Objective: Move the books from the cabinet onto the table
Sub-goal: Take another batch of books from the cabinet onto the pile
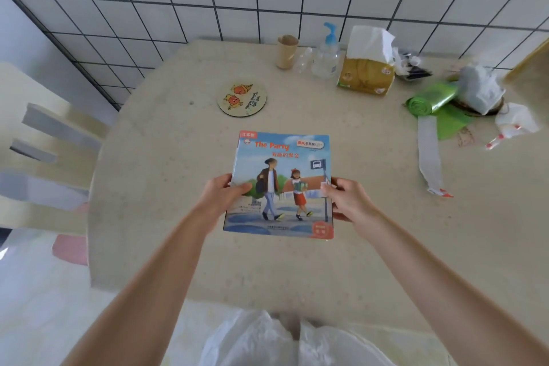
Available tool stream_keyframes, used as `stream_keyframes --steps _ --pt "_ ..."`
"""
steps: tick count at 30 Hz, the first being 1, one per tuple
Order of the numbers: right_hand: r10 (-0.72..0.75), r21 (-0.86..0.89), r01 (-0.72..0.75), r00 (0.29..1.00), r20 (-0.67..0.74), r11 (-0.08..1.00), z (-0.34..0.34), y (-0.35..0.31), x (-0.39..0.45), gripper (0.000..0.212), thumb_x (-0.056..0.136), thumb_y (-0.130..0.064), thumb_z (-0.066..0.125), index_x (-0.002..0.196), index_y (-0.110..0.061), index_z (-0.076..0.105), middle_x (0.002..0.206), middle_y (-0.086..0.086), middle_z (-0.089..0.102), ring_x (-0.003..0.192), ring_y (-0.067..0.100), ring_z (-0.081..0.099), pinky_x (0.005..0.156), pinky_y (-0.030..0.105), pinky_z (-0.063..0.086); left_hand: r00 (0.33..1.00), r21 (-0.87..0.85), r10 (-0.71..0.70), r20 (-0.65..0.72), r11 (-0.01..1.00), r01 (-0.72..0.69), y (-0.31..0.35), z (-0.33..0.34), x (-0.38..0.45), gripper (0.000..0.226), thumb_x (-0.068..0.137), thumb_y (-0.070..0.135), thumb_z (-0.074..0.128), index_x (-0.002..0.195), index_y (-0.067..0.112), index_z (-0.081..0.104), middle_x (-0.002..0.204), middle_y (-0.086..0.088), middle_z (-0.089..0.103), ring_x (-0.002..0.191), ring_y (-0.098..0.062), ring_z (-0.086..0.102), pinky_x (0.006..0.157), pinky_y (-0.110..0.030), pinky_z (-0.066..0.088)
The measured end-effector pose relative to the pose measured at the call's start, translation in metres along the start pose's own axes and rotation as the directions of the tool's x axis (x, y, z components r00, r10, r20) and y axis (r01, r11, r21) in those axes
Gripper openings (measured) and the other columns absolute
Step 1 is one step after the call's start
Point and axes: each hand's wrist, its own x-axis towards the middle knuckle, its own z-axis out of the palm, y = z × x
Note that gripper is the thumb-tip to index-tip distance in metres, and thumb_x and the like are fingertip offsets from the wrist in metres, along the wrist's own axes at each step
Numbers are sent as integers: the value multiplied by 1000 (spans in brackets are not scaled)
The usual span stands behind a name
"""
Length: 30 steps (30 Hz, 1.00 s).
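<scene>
A thin stack of picture books, the top one titled "The Party" with two walking figures on its cover, is held over the middle of the beige table. My left hand grips its left edge, thumb on the cover. My right hand grips its right edge the same way. Whether the books touch the tabletop cannot be told. The cabinet is out of view.
A round coaster lies beyond the books. Along the tiled wall stand a paper cup, a pump bottle and a tissue pack. Green bags and wrappers clutter the right. A chair stands at the left.
</scene>
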Motion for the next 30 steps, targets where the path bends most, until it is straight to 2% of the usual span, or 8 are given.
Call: stream_keyframes --steps 4,11,14,18,20,23,26,30 --pt "148 -13 -148 989 19 989 7 3 11 15 97 -22 52 106 -15 61 89 3 66 68 13 61 55 25 46 996 62 -89 -17 994 90 -11 10 11 10 86 19 70 95 17 68 99 -11 75 88 -29 72 85 -48 57" --pt "171 35 -172 985 8 985 2 -4 17 17 98 -20 48 102 -14 63 78 0 62 62 12 56 56 25 45 987 -19 -143 -67 990 142 6 20 14 11 84 10 66 95 10 70 90 -11 75 81 -31 72 80 -46 59" --pt "180 -26 -180 984 4 983 3 -9 21 19 96 -14 44 96 -12 63 87 5 66 69 16 61 55 26 47 983 -23 -157 -96 988 155 7 28 16 11 87 11 64 97 12 67 92 -10 73 81 -28 71 78 -43 59" --pt "164 -113 -162 986 5 980 5 -6 24 23 91 -18 43 98 -7 62 106 18 70 96 33 68 81 51 58 968 1 -182 -174 983 185 -5 30 21 27 75 25 71 101 19 69 119 -11 60 92 -28 68 74 -39 60" --pt "171 -130 -167 985 15 977 4 -6 24 23 91 -18 44 100 -8 62 107 17 69 99 32 68 85 52 56 970 -2 -170 -175 985 172 -4 30 20 30 74 24 72 103 16 68 120 -12 60 92 -28 68 73 -40 61" --pt "200 -106 -195 979 43 975 7 -7 21 18 91 -14 45 101 -14 61 102 13 71 88 29 68 79 50 59 979 29 -132 -153 990 138 1 32 11 23 86 15 65 109 16 63 105 -7 71 86 -26 70 75 -43 60" --pt "228 -24 -227 971 71 974 13 -6 20 18 92 -13 46 108 -17 55 100 9 69 79 25 67 65 40 57 993 30 -52 -105 998 55 2 34 8 45 87 12 62 123 38 54 108 6 69 94 -19 69 79 -44 60" --pt "231 66 -236 969 85 969 15 -6 21 22 90 -8 52 112 -14 53 99 9 68 76 23 67 60 35 56 1000 21 -9 -25 1000 9 4 41 2 50 92 9 54 129 42 50 107 9 70 96 -16 68 78 -40 59"
